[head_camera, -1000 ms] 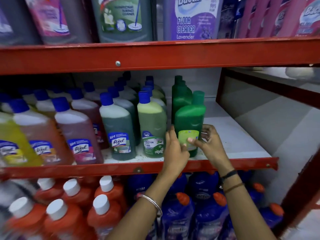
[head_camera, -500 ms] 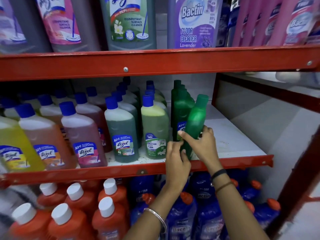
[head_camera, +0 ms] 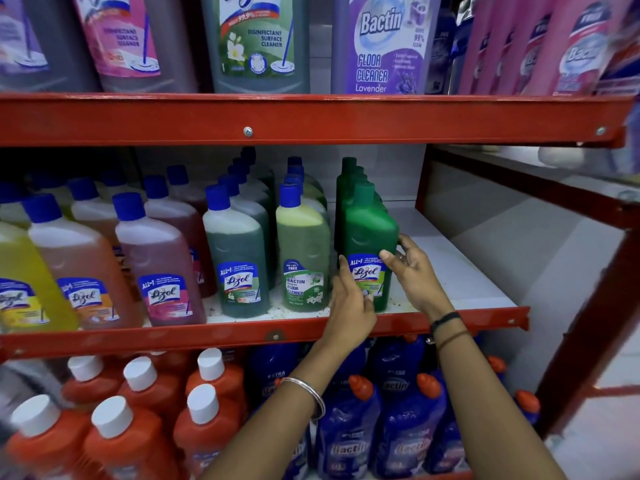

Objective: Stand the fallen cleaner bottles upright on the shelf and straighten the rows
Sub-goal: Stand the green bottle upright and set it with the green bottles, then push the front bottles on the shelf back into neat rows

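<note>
View from the head camera, middle shelf [head_camera: 460, 282] of a red-framed rack. We held the green bottle [head_camera: 371, 237] upright at the front of its row, near the shelf's front edge, with its Lizol label facing us. Our left hand [head_camera: 349, 303] lay against the bottle's lower left side, fingers extended upward along the label, the palm pressed to the base; our right hand [head_camera: 414, 271] cupped the right side, thumb laid across the label's upper right corner and fingers curled around behind. Both hands thus clasped the bottle between them. Further green bottles [head_camera: 349, 174] stood directly behind it in one file. Just beside it on the left stood the pale green Bactin bottle [head_camera: 302, 251] with a blue cap, then a dark green Lizol bottle [head_camera: 237, 258], a pink Lizol bottle [head_camera: 161, 268], an orange one [head_camera: 74, 268] and a yellow one [head_camera: 24, 282], each heading its own row, all upright. To the right of the green bottle the white shelf board lay bare. Dark specks littered the board near the front edge. Orange bottles with white caps [head_camera: 138, 410] and blue Bactin bottles [head_camera: 408, 434] filled the tier below; large refill packs [head_camera: 384, 46] stood above.
</note>
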{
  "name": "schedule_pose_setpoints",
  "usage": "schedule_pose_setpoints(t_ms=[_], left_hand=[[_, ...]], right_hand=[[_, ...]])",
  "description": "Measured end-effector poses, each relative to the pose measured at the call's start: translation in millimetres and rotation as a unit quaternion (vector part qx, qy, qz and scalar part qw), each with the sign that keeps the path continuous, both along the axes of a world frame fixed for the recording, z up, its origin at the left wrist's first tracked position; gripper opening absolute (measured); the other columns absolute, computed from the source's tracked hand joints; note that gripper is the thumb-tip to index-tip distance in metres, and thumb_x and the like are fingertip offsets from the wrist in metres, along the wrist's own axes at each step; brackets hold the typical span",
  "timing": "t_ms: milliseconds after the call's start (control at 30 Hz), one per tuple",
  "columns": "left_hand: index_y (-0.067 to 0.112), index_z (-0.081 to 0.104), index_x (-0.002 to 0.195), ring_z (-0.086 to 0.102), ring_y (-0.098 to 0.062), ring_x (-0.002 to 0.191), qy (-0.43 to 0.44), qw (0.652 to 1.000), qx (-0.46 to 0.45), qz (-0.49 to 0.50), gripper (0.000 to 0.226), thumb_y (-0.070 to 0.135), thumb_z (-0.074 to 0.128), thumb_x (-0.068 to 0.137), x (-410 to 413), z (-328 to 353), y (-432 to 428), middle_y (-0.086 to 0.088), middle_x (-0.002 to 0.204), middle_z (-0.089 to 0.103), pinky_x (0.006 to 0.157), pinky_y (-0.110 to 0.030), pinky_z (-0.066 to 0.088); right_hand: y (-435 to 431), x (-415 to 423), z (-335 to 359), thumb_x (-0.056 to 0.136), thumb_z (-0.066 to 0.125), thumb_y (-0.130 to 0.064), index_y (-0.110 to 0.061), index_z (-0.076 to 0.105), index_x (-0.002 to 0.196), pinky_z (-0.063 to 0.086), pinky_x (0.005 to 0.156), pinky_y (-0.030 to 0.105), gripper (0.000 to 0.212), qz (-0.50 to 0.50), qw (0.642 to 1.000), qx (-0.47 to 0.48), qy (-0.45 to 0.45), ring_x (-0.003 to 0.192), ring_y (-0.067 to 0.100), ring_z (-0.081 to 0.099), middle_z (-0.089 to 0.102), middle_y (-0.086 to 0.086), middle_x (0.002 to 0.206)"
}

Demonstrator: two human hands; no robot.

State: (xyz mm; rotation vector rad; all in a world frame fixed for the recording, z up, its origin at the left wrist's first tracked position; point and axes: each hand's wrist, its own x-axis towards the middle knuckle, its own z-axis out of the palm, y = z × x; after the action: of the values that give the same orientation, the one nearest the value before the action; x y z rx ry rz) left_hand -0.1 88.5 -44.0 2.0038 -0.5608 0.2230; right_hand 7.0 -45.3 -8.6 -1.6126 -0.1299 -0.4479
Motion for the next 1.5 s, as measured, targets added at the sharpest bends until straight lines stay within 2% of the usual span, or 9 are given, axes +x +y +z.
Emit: schedule_pose_setpoints(t_ms=[300, 500, 700, 900, 1033, 1100, 1200, 1333, 1500], left_hand=[[0.015, 0.01, 0.145, 0.029, -0.011, 0.131, 0.013, 0.998, -0.058, 0.012, 0.075, 0.0, 0.05, 0.084, 0, 4, 6, -0.007, 0.147, 0.024, 0.102, -0.018, 0.024], [0.023, -0.011, 0.145, 0.019, -0.001, 0.125, 0.041, 0.998, -0.001, -0.055, 0.097, -0.015, 0.039, 0.072, 1, 14, 12, -0.005, 0.156, 0.01, 0.095, -0.01, 0.022], [0.041, -0.018, 0.139, 0.033, -0.02, 0.131, 0.048, 0.996, -0.009, -0.072, 0.102, -0.014, 0.04, 0.075, -15, 8, 22, -0.007, 0.149, 0.022, 0.104, -0.03, 0.037], [0.042, -0.021, 0.136, 0.039, -0.015, 0.123, 0.04, 0.995, -0.012, -0.089, 0.102, -0.014, 0.04, 0.078, -22, 1, 26, -0.005, 0.145, 0.026, 0.08, -0.003, 0.04], [0.032, 0.013, 0.144, 0.036, -0.011, 0.131, 0.003, 0.995, -0.088, -0.043, 0.079, -0.005, 0.042, 0.081, -28, -3, 32, -0.004, 0.146, 0.033, 0.108, -0.03, 0.037], [0.024, 0.036, 0.137, 0.037, -0.006, 0.128, -0.075, 0.985, -0.144, 0.06, 0.051, 0.006, 0.043, 0.09, -34, -6, 40, -0.002, 0.14, 0.04, 0.111, -0.026, 0.031], [0.022, 0.039, 0.135, 0.033, -0.004, 0.131, -0.102, 0.962, -0.208, 0.141, 0.041, 0.026, 0.034, 0.095, -38, -7, 61, 0.001, 0.139, 0.037, 0.107, -0.008, 0.022], [0.021, 0.022, 0.143, 0.019, -0.01, 0.141, -0.014, 0.975, -0.194, 0.111, 0.052, 0.041, 0.021, 0.096, -20, -6, 79, 0.0, 0.152, 0.025, 0.115, -0.026, 0.015], [0.024, 0.01, 0.146, 0.016, -0.015, 0.143, 0.054, 0.985, -0.136, 0.088, 0.054, 0.044, 0.016, 0.096, 10, 10, 91, 0.001, 0.157, 0.016, 0.112, -0.026, 0.012]], right_hand=[[-6, -4, -11, 0.095, 0.045, -0.014, -0.018, 0.051, 0.126, 0.052, 0.077, 0.013, 0.032, -0.037, 0.999, 0.008, -0.02, 0.093, -0.002, 0.065, 0.065, -0.008, 0.11], [6, -5, -21, 0.097, 0.038, -0.032, -0.013, 0.058, 0.118, 0.053, 0.09, 0.037, 0.035, -0.085, 0.995, -0.025, 0.043, 0.097, 0.019, 0.064, 0.067, 0.01, 0.112], [14, -16, -26, 0.097, 0.038, -0.033, -0.012, 0.061, 0.104, 0.054, 0.084, 0.035, 0.031, -0.115, 0.992, -0.019, 0.038, 0.087, 0.014, 0.066, 0.068, 0.005, 0.094], [19, -34, -28, 0.096, 0.04, -0.036, -0.012, 0.063, 0.102, 0.055, 0.078, 0.03, 0.034, -0.137, 0.99, -0.029, 0.034, 0.086, 0.016, 0.068, 0.07, 0.004, 0.091], [41, -43, -27, 0.093, 0.045, -0.038, -0.008, 0.06, 0.105, 0.053, 0.086, 0.038, 0.035, -0.253, 0.967, -0.004, 0.003, 0.094, 0.018, 0.063, 0.063, 0.002, 0.098], [59, -57, -30, 0.093, 0.047, -0.035, -0.011, 0.059, 0.111, 0.048, 0.092, 0.031, 0.033, -0.311, 0.944, -0.011, -0.112, 0.102, 0.011, 0.056, 0.057, 0.0, 0.106], [84, -68, -34, 0.093, 0.041, -0.036, -0.015, 0.059, 0.118, 0.043, 0.097, 0.021, 0.037, -0.203, 0.961, -0.06, -0.176, 0.113, 0.002, 0.053, 0.06, -0.001, 0.118], [114, -54, -30, 0.086, 0.024, -0.065, -0.021, 0.03, 0.144, 0.022, 0.115, 0.026, 0.073, -0.027, 0.994, -0.102, -0.028, 0.14, 0.007, 0.028, 0.033, -0.003, 0.152], [136, -23, -18, 0.076, 0.012, -0.078, -0.022, 0.004, 0.149, 0.004, 0.122, 0.039, 0.092, -0.007, 0.995, -0.068, 0.072, 0.146, 0.008, 0.004, 0.004, -0.003, 0.161]])
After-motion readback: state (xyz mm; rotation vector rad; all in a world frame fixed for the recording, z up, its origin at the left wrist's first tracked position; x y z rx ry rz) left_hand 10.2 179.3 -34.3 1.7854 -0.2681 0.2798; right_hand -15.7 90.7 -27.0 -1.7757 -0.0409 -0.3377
